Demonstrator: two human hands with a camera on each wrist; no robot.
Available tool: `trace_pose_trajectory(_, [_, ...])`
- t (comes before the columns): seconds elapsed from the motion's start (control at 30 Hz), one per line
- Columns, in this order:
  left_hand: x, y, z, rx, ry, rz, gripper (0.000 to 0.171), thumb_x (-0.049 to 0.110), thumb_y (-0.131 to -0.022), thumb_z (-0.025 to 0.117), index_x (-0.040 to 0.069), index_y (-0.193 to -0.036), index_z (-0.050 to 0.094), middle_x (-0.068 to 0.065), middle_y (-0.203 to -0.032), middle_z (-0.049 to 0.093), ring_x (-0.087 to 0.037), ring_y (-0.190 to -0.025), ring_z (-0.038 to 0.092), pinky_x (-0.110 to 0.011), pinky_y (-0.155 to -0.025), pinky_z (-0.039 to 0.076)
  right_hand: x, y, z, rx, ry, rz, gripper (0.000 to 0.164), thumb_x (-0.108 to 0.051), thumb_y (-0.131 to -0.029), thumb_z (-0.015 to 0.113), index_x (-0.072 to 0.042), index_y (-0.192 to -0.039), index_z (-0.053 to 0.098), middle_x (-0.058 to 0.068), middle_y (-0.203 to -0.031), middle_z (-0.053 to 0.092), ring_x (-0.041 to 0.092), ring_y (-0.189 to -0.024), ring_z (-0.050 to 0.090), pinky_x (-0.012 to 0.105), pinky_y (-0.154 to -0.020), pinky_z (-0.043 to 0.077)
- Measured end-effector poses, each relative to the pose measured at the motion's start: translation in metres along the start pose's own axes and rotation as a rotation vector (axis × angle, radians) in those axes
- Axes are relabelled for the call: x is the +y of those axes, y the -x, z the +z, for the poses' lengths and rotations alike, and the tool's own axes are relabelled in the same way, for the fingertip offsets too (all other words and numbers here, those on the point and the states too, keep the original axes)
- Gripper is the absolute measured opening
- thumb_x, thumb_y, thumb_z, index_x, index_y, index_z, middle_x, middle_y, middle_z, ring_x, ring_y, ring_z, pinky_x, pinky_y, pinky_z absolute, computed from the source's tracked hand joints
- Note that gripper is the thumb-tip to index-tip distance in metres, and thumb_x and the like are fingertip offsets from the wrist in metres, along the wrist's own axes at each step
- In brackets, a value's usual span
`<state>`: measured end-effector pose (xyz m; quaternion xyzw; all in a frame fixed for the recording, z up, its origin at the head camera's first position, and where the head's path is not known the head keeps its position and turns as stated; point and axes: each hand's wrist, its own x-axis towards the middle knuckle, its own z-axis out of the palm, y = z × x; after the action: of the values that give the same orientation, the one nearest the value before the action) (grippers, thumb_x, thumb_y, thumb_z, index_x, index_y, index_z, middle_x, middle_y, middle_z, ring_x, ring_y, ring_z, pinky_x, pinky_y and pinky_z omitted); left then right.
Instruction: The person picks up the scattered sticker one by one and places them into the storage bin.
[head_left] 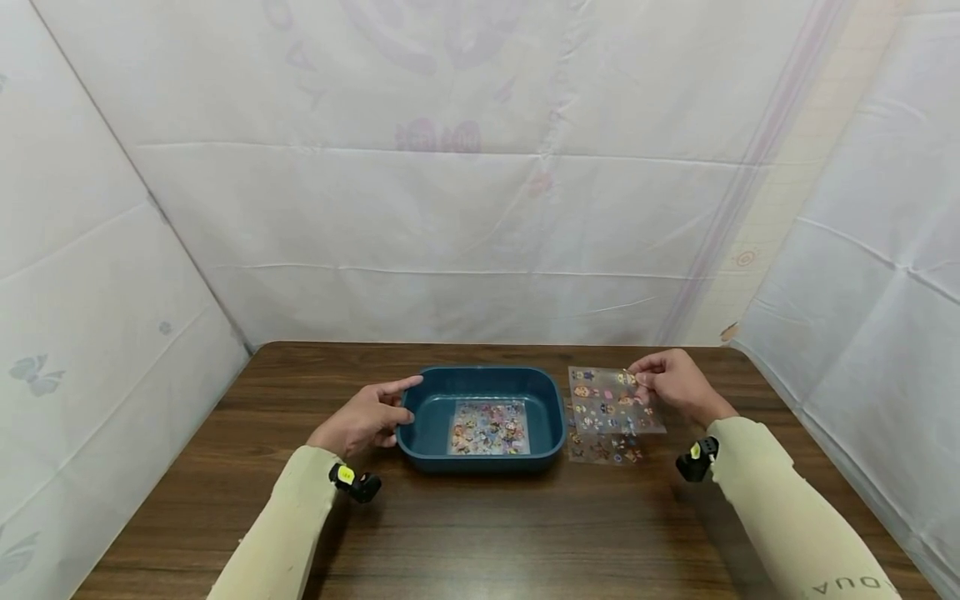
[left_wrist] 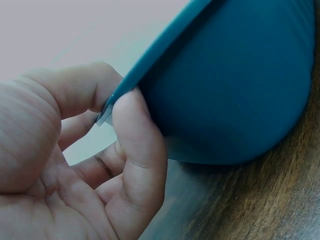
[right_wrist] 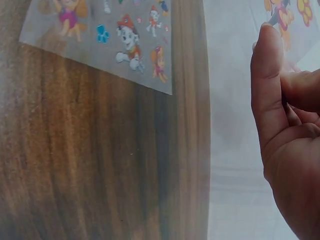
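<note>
A teal plastic tub (head_left: 551, 450) stands on the table, and a sticker sheet (head_left: 489, 427) lies flat on its bottom. My left hand (head_left: 362, 419) grips the tub's left rim; in the left wrist view the thumb and a finger pinch the teal rim (left_wrist: 150, 60). To the right of the tub, my right hand (head_left: 673, 385) pinches a clear sticker sheet (head_left: 603, 404) by its upper right edge. That sheet is raised over another sticker sheet (head_left: 600, 450) lying on the table, partly covered by it. Cartoon dog stickers (right_wrist: 131, 42) show in the right wrist view.
The brown wooden table (head_left: 480, 525) reaches back to a white sheet-like backdrop (head_left: 450, 217), with similar sheeting on both sides. The tub's right wall is close beside the sticker sheets. Wrist cameras (head_left: 697, 460) sit on both forearms.
</note>
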<state>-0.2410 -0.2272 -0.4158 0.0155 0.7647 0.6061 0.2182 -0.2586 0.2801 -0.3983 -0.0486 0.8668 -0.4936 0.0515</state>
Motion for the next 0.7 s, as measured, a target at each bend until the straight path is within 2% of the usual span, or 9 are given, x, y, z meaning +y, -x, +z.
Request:
trace_pose_trajectory(0.17, [0.001, 0.001, 0.000, 0.000, -0.008, -0.001, 0.074, 0.002, -0.094, 0.068, 0.029, -0.159, 0.046, -0.004, -0.088, 0.040, -0.015, -0.055, 0.040, -0.028, -0.055, 0.046, -0.008, 0.001, -0.002, -0.001, 0.021, 0.016, 0.028, 0.003, -0.105, 0.052, 0.016, -0.126, 0.063, 0.009, -0.086, 0.071, 0.012, -0.069, 0.069, 0.030, -0.065, 0.060])
trace_pose_trajectory(0.3, [0.000, 0.002, -0.001, 0.002, -0.015, 0.001, 0.073, 0.002, -0.094, 0.068, 0.028, -0.159, 0.046, -0.004, -0.087, 0.039, -0.015, -0.056, 0.040, -0.028, -0.055, 0.046, -0.012, 0.000, -0.002, -0.017, 0.050, -0.002, 0.028, 0.002, -0.105, 0.052, 0.016, -0.126, 0.064, 0.012, -0.090, 0.073, 0.013, -0.072, 0.070, 0.029, -0.067, 0.061])
trace_pose_trajectory(0.7, [-0.001, 0.001, 0.000, -0.014, -0.004, 0.017, 0.073, 0.002, -0.094, 0.068, 0.027, -0.159, 0.045, -0.004, -0.089, 0.039, -0.014, -0.056, 0.040, -0.027, -0.054, 0.045, -0.029, -0.006, 0.012, -0.058, 0.017, -0.036, 0.027, 0.004, -0.104, 0.053, 0.017, -0.124, 0.065, 0.011, -0.087, 0.074, 0.012, -0.069, 0.071, 0.029, -0.067, 0.062])
